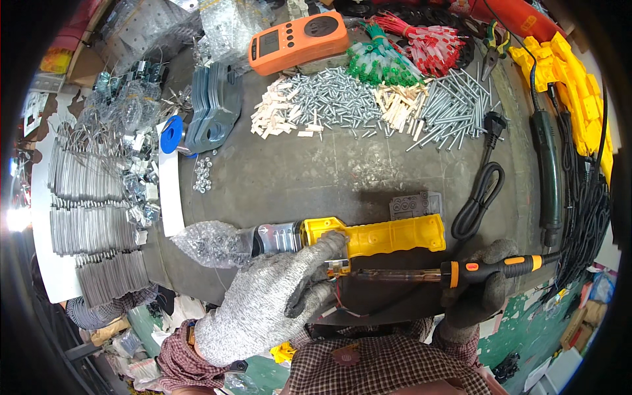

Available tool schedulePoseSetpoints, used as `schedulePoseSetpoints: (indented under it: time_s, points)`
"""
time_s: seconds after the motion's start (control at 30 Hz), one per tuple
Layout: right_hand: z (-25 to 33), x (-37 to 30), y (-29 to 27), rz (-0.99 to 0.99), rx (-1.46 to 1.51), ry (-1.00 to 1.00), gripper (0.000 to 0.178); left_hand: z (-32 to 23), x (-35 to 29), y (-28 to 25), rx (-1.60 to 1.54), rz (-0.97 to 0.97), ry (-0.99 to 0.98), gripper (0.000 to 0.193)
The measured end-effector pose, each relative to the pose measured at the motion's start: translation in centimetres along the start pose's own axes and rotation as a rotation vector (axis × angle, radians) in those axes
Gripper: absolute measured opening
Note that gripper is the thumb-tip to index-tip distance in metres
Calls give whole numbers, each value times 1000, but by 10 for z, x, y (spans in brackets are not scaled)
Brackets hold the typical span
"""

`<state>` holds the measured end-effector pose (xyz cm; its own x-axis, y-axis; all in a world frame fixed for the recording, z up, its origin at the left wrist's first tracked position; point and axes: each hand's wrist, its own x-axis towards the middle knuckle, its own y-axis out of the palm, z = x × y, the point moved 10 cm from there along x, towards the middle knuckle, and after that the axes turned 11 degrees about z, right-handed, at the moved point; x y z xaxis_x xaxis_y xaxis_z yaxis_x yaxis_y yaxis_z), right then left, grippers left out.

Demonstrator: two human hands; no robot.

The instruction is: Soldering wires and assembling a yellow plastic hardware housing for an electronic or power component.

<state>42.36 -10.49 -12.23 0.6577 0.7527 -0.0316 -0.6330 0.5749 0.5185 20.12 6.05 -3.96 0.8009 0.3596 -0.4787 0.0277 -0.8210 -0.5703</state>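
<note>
Left hand: the grey-gloved left hand (263,316) has its fingers partly bent, one laid on the yellow shell (398,236); whether it grips is unclear.
Right hand: the dark-gloved right hand (488,286) is wrapped around the iron (484,270), whose shaft points left.
Shell: lies lengthwise near the front edge, just above the iron; a small metal part (338,266) sits below it, near the iron's end.
Bubble wrap: the wrap (209,243) surrounds the left end of the metal body (280,237) joined to the shell.
Open room: a broad stretch of surface (283,171) shows between the shell and the screws (336,97).
Right edge: a looped cord (480,197) and a black tool (546,171).
Left side: nuts (203,174), a blue spool (172,135) and metal strips (89,171).
Far edge: an orange meter (299,43) beside plastic bags (148,33), their contents indistinct.
</note>
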Motion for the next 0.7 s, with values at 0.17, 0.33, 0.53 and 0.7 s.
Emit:
schedulePoseSetpoints:
  time_s: [0.17, 0.33, 0.53, 0.7]
  points:
    - [6, 4, 15, 80, -22, 21, 51, 4, -3, -1, -84, -40, -16, 61]
    - [12, -16, -23, -196, -369, -235, 49, 3, -6, -3, -93, -62, -26, 61]
    - [1, -9, -17, 277, -462, -82, 50, -4, -13, -8, -15, -132, 102, 64]
    - [18, 8, 24, 397, -4, -132, 45, 3, -46, -1, 240, -367, 80, 71]
